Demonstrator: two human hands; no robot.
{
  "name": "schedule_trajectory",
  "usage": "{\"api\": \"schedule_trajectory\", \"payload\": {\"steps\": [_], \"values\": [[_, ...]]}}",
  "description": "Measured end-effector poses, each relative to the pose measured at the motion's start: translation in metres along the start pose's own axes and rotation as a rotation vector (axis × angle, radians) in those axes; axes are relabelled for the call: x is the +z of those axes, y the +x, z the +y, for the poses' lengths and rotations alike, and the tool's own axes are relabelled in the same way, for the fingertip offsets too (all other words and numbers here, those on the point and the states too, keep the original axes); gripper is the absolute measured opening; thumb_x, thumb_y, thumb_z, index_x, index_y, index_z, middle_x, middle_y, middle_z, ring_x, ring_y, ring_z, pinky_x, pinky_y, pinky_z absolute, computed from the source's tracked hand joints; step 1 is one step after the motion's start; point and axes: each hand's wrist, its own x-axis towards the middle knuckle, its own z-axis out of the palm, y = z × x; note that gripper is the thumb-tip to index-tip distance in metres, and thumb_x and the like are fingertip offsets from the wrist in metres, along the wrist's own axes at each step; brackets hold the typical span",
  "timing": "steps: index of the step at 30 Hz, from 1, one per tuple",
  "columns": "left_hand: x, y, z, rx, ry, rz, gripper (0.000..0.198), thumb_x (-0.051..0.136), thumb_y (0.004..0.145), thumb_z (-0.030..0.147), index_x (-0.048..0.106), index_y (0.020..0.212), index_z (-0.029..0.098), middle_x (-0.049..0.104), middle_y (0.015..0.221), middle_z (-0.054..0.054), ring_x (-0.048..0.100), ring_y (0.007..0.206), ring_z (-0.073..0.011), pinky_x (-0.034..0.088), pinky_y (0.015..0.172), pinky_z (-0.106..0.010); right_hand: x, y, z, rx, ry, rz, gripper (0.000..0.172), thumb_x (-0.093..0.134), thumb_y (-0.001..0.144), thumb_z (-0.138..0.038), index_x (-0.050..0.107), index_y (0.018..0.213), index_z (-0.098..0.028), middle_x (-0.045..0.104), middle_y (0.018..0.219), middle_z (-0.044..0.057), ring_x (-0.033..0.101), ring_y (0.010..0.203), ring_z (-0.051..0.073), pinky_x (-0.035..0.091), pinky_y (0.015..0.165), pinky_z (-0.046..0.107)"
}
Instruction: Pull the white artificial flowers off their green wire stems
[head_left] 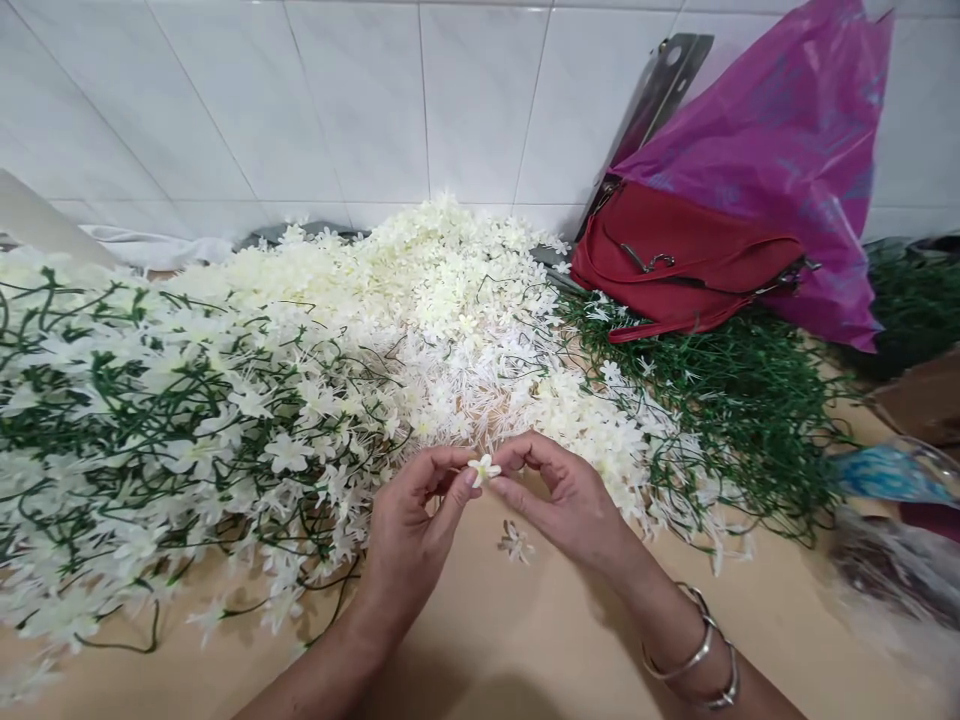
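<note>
Between the fingertips of both hands is a small white artificial flower [485, 469] with a pale yellow centre. My left hand [420, 520] pinches it from the left with thumb and forefinger. From the right, the thumb and forefinger of my right hand [566, 500] close on its other side. Below my fingers, a loose white blossom piece [516, 542] lies on the tan tabletop [480, 620]. Just beyond my hands spreads a heap of loose white and cream blossoms [450, 290]. White flowers on green stems [187, 430] are piled to my left.
Green plastic stems [735, 400] lie in a mass at right, under a red handbag [682, 260]. Behind the bag are a purple plastic bag [795, 130] and a metal bar [660, 90] against the tiled wall [360, 100]. A blue patterned item [892, 472] and clear plastic wrapping [892, 570] sit far right.
</note>
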Motion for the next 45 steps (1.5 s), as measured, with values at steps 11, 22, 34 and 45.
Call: {"api": "schedule_trajectory", "payload": {"steps": [11, 22, 34, 45], "values": [[0.004, -0.003, -0.005, 0.122, 0.176, -0.05, 0.009, 0.061, 0.1, 0.023, 0.069, 0.104, 0.021, 0.075, 0.091, -0.002, 0.072, 0.082, -0.0158, 0.057, 0.076, -0.026, -0.004, 0.0, 0.01, 0.092, 0.125, -0.077, 0.017, 0.07, 0.095, -0.038, 0.075, 0.091, -0.022, 0.07, 0.083, 0.001, 0.064, 0.081, 0.017, 0.05, 0.077, 0.029], [-0.006, 0.005, 0.001, -0.207, -0.303, -0.324, 0.023, 0.07, 0.098, 0.04, 0.071, 0.093, 0.018, 0.076, 0.082, -0.004, 0.071, 0.079, -0.0144, 0.055, 0.076, -0.022, -0.014, 0.001, 0.022, 0.296, 0.617, -0.315, 0.034, 0.085, 0.084, -0.044, 0.069, 0.086, -0.015, 0.069, 0.074, 0.002, 0.063, 0.067, 0.012, 0.047, 0.066, 0.024], [-0.003, 0.002, -0.009, -0.114, -0.274, -0.231, 0.024, 0.066, 0.1, 0.042, 0.069, 0.106, 0.019, 0.073, 0.092, -0.005, 0.067, 0.082, -0.0134, 0.052, 0.076, -0.021, -0.004, 0.001, 0.014, 0.316, 0.577, -0.258, 0.035, 0.083, 0.086, -0.046, 0.064, 0.088, -0.017, 0.063, 0.076, -0.001, 0.057, 0.073, 0.012, 0.041, 0.07, 0.024], [-0.001, 0.0, -0.008, -0.051, -0.093, -0.135, 0.022, 0.063, 0.1, 0.038, 0.079, 0.106, 0.023, 0.077, 0.097, -0.005, 0.073, 0.096, -0.0191, 0.054, 0.089, -0.026, -0.003, -0.001, 0.021, 0.301, 0.418, -0.166, 0.04, 0.082, 0.083, -0.055, 0.066, 0.086, -0.018, 0.053, 0.076, -0.002, 0.046, 0.074, 0.013, 0.035, 0.069, 0.026]]}}
